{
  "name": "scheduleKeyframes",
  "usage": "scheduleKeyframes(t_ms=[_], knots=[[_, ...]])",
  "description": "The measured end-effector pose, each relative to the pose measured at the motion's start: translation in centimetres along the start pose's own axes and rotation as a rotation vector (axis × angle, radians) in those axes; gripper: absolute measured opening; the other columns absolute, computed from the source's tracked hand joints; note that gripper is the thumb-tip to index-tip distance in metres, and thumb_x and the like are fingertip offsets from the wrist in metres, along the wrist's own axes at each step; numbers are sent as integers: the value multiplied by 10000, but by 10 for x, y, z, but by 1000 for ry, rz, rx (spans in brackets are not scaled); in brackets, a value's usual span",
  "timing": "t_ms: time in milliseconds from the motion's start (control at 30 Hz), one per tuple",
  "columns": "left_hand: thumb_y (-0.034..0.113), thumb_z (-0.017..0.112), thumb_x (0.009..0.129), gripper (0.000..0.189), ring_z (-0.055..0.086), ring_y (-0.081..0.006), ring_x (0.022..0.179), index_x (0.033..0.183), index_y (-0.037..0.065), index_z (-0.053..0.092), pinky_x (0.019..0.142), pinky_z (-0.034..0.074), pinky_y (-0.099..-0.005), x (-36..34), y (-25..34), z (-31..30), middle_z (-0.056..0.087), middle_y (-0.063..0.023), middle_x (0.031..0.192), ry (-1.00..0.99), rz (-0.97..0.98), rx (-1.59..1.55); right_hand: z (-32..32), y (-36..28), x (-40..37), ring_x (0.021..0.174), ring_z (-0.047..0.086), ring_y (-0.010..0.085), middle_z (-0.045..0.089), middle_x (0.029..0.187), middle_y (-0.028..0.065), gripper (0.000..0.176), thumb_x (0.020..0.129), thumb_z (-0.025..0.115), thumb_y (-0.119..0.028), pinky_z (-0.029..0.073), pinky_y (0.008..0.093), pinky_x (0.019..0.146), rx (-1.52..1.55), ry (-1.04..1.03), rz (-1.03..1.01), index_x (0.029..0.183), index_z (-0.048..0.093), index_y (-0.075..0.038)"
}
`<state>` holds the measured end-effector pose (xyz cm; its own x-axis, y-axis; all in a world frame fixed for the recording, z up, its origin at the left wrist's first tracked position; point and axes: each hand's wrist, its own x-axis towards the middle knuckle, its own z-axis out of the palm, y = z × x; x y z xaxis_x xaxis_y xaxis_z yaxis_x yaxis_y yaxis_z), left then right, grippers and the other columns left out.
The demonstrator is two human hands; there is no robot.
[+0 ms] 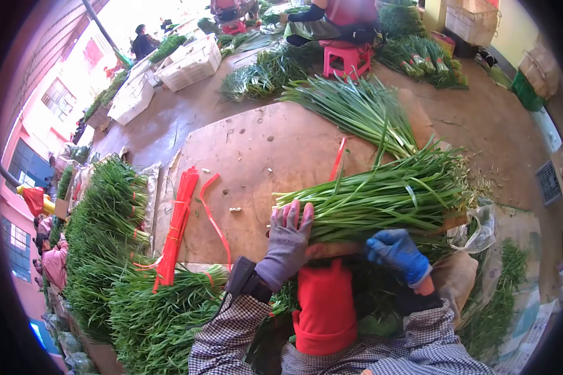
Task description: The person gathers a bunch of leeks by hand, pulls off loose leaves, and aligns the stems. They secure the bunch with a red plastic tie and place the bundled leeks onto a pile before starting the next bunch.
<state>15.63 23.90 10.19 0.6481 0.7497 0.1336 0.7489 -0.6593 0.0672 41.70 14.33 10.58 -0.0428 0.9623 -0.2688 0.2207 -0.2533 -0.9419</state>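
Note:
A large pile of green garlic chives (381, 197) lies across the wooden board (250, 147), its pale cut ends facing left. My left hand (288, 234), in a grey-purple glove with pink fingertips, rests against those cut ends, fingers stretched out. My right hand (397, 253), in a blue glove, hovers at the board's near edge just below the leaves. Its fingers are curled and slightly blurred; whatever they may hold is hidden. Left of the pile are a bundle of red ties (178, 225) and one loose red strip (213, 215).
More chives (356, 112) lie at the board's far side. Tied bunches (106, 212) are heaped at left. Beyond the board, a person sits on a pink stool (347, 60). White crates (191, 62) stand far left. A clear plastic bag (481, 228) hangs by the board's right edge.

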Motion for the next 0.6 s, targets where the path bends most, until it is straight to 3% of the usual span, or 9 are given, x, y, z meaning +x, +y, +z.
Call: scheduleKeyframes(t_ms=[67,133,200,233,333,400,467,533,600], knots=[[485,725,720,1017,307,-428,1318,1485,36,228,1115,209,-554,0,-1,0,332,-255,1427,8,-11,12,-21,-13,-21,545,587,65,682,723,52,241,946,591,-245,440,228,482,168,37,21,838,668,-44],[507,718,724,1027,276,-447,1343,1490,43,216,1128,186,-557,2,-3,1,278,-285,1466,-45,-19,-33,-49,-15,-36,559,579,44,692,762,73,263,943,591,-243,419,187,464,206,251,-202,789,652,-39],[511,720,716,1030,280,-447,1339,1487,41,224,1123,191,-563,1,-5,5,288,-283,1458,-27,-10,-39,-79,-27,-47,538,577,48,683,733,56,240,944,596,-220,434,184,488,85,559,-251,816,652,-26],[515,721,708,1034,284,-447,1335,1485,40,231,1118,196,-570,1,-7,8,299,-282,1449,-17,3,-37,-87,-31,-46,553,584,46,703,811,74,218,943,596,-205,425,176,489,205,604,-350,826,651,-30],[522,721,698,1023,274,-443,1342,1480,52,258,1107,198,-591,-4,-7,20,305,-257,1452,58,21,-6,-75,-74,-29,616,615,45,712,857,77,196,944,596,-188,415,168,496,191,586,-337,841,668,-37],[535,713,698,1016,260,-451,1348,1478,60,268,1099,194,-611,-7,-7,25,304,-244,1454,84,34,10,-44,-101,-5,687,654,99,714,888,74,150,922,616,-154,483,233,535,67,409,-357,928,693,-25],[572,689,697,996,211,-477,1368,1478,100,290,1073,174,-666,-11,-9,33,286,-219,1477,157,68,55,-14,-85,43,756,695,186,721,905,110,207,894,633,-121,538,328,617,-250,335,-608,1069,674,-18],[551,702,699,984,203,-477,1377,1483,127,284,1072,155,-682,-10,-6,23,280,-212,1491,128,42,44,25,-81,82,784,700,280,709,907,154,294,857,656,-118,542,389,698,-329,295,-745,1136,649,-26],[510,727,698,956,213,-468,1389,1486,196,285,1060,161,-698,-7,-6,24,278,-197,1513,114,-11,-7,49,-72,111,793,690,313,698,905,173,289,858,647,-141,538,391,700,-459,242,-768,1128,654,-37]])
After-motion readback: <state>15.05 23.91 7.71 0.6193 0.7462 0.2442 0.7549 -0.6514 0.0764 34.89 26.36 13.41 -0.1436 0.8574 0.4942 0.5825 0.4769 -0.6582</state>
